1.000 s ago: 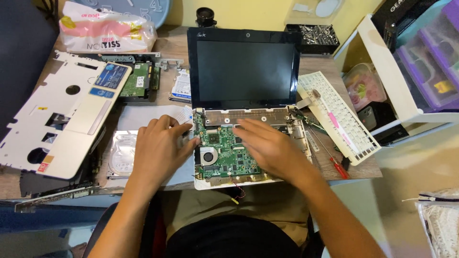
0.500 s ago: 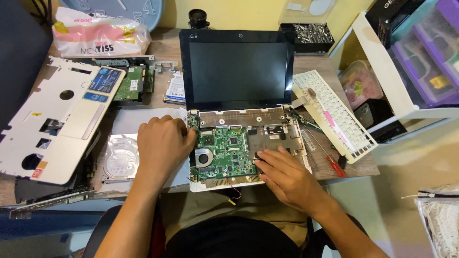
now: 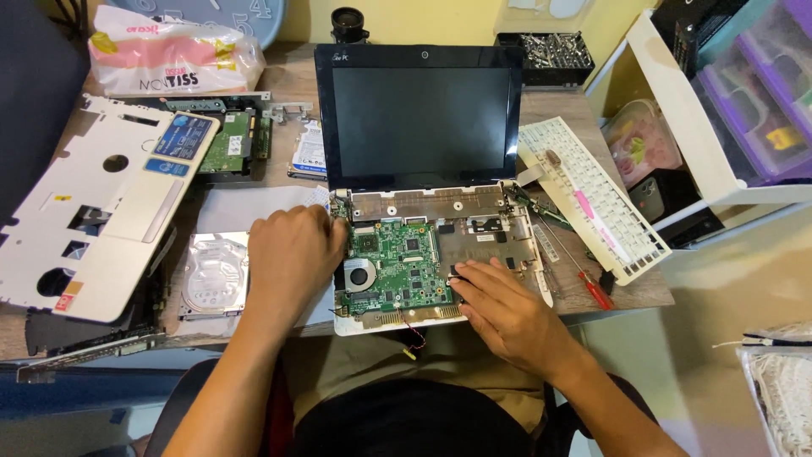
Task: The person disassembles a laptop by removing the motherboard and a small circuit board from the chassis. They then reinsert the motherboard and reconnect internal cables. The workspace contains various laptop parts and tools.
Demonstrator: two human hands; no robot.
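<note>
Right hand (image 3: 507, 317) now off circuit board (image 3: 397, 267)

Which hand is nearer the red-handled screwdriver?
Right. The right hand rests on the open laptop base's right part, just left of the red-handled screwdriver. The left hand sits at the base's left edge, much farther away.

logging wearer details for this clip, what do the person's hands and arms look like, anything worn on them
Both arms are bare from the forearm down: no sleeves, gloves, watch, rings or wristbands show. The left hand and right hand each have short nails. No markings or cables on either arm.
</note>
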